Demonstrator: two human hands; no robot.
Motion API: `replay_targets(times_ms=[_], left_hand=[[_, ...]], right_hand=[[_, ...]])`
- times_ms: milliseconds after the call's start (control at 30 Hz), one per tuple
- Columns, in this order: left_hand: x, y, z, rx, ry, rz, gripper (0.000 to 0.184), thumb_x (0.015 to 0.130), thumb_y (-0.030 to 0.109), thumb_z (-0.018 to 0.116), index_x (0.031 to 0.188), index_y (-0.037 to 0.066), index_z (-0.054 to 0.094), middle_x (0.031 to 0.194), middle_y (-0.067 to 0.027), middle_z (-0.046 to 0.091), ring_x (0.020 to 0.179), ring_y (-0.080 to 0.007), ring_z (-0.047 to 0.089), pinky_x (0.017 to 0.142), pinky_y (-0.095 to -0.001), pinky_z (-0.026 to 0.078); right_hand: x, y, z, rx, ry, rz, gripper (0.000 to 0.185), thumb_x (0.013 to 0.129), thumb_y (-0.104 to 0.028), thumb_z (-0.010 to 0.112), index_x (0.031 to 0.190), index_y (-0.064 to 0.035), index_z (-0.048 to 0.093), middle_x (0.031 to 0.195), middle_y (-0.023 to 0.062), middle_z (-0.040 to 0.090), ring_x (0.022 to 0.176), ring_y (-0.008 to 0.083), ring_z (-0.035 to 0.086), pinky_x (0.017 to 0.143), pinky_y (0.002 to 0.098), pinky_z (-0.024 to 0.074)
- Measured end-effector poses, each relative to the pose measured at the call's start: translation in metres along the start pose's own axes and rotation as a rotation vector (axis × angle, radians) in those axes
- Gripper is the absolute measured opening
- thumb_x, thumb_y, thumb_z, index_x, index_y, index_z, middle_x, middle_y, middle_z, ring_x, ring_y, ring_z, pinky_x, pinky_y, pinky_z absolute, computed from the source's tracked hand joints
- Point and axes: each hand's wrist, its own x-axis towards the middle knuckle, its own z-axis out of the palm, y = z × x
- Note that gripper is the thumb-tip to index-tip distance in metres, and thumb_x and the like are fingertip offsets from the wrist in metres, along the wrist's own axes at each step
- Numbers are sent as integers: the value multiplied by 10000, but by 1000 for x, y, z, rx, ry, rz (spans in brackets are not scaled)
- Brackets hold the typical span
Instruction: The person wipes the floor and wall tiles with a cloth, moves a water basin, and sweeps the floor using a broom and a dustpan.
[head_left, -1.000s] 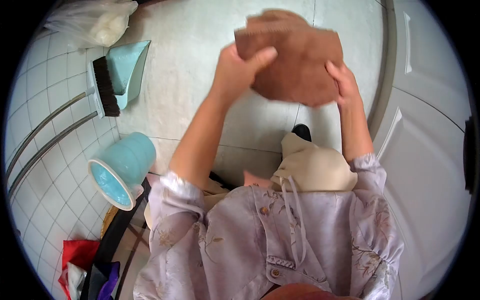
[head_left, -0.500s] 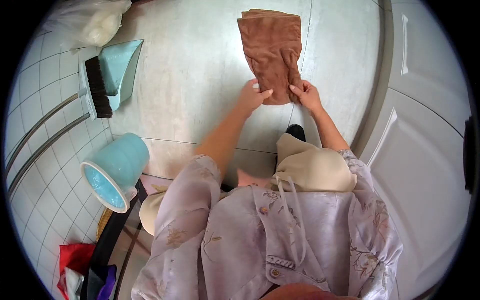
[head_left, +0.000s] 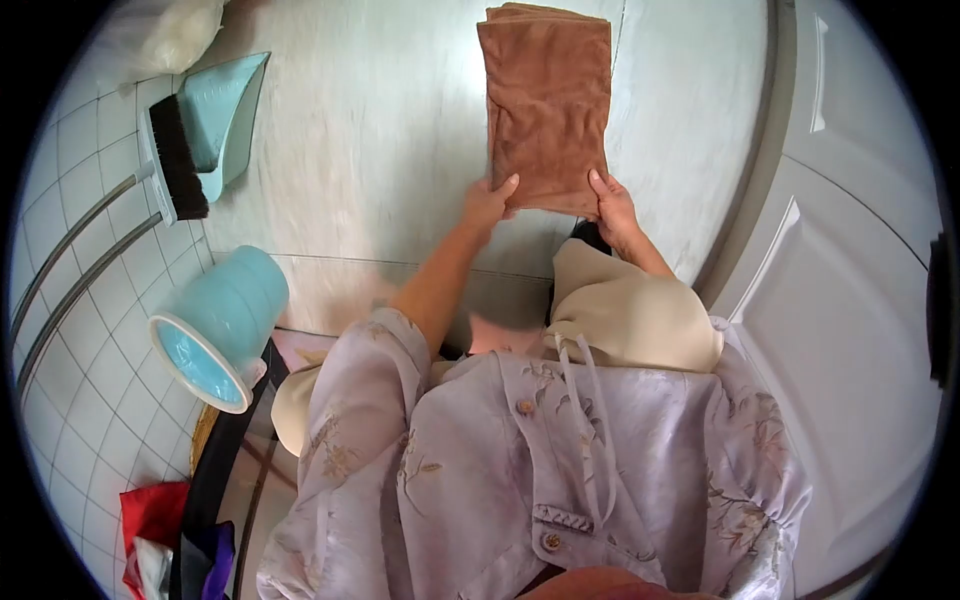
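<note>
A brown cloth (head_left: 548, 110), folded in layers, stretches away from me over the pale floor. My left hand (head_left: 488, 204) grips its near left corner, thumb on top and fingers hidden beneath. At the near right corner my right hand (head_left: 615, 208) pinches the cloth in the same way. Between the hands the near edge runs fairly straight, with soft creases across the surface. Whether the far end rests on the floor I cannot tell.
To the left stand a blue dustpan (head_left: 232, 125) and a broom (head_left: 176, 158) with dark bristles against white tiles. Nearer lies a tipped light-blue bin (head_left: 235, 310). White panelled cabinet doors (head_left: 850, 300) line the right side. A plastic bag (head_left: 170, 35) is at the upper left.
The cloth's near end, bunched and narrow before, is now spread wider and flatter. My left hand has shifted slightly left, and both hands are farther apart.
</note>
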Motion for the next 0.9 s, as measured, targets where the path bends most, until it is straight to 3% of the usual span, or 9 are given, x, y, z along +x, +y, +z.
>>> replay_targets(times_ms=[267, 333, 433, 567, 633, 700, 733, 800, 900], left_hand=[[-1, -3, -6, -183, -344, 218, 450, 801, 156, 654, 1174, -48, 507, 1103, -112, 588, 990, -201, 565, 867, -323, 448], [-1, 1, -7, -62, -492, 145, 556, 809, 142, 650, 1268, -61, 410, 1249, -125, 518, 1130, -223, 498, 1000, -345, 360], [-5, 13, 0, -286, -293, -28, 506, 776, 134, 670, 1203, -61, 480, 1150, -124, 575, 1018, -220, 562, 901, -333, 437], [-1, 12, -1, -237, -174, 91, 541, 765, 171, 687, 1197, -79, 479, 1160, -143, 571, 1008, -241, 571, 879, -345, 453], [15, -6, -12, 193, -124, 87, 558, 753, 194, 700, 1194, -74, 488, 1130, -162, 589, 981, -254, 586, 842, -348, 470], [15, -10, -16, 241, -106, 138, 537, 743, 191, 706, 1171, -63, 505, 1084, -165, 604, 958, -255, 594, 818, -351, 476], [15, -11, -18, 291, -91, 190, 515, 733, 188, 713, 1147, -52, 523, 1038, -168, 619, 936, -255, 601, 794, -355, 482], [12, -5, -19, 376, 14, 229, 505, 726, 180, 711, 1140, -38, 520, 977, -171, 627, 904, -272, 607, 786, -364, 481], [14, 4, -18, 487, 181, 333, 516, 712, 159, 711, 1147, -14, 497, 951, -186, 613, 899, -312, 594, 793, -383, 473]], right_hand=[[-16, -33, 14, -54, -213, 142, 453, 857, -239, 625, 1213, -8, 470, 1163, 98, 571, 1060, 199, 560, 914, 338, 448], [-9, -36, 17, 3, -214, 259, 518, 833, -215, 652, 1260, -13, 438, 1229, 102, 532, 1111, 213, 533, 937, 350, 440], [-6, -30, 9, -65, -266, 268, 530, 811, -207, 682, 1253, -21, 456, 1176, 93, 571, 1058, 213, 564, 879, 335, 470], [-7, -20, -4, -255, -268, 309, 356, 811, -236, 689, 1095, -47, 584, 1046, 43, 637, 928, 180, 615, 791, 319, 500], [-5, -32, -2, -677, -160, 128, 251, 794, -229, 705, 958, -53, 633, 872, 4, 665, 762, 138, 621, 693, 291, 494], [5, -53, 3, -1160, 35, -387, 202, 786, -209, 700, 880, -42, 636, 751, 23, 648, 650, 137, 590, 647, 285, 482], [5, -70, 12, -1265, 178, -589, 203, 774, -206, 684, 891, -52, 623, 785, 106, 644, 719, 188, 625, 655, 315, 486], [29, -95, 26, -1240, 157, -939, 208, 773, -195, 680, 906, -47, 620, 837, 118, 647, 763, 263, 620, 679, 353, 487], [65, -132, 71, -1366, 0, -1172, 237, 753, -187, 685, 947, -65, 623, 843, 115, 632, 798, 292, 598, 704, 375, 481]])
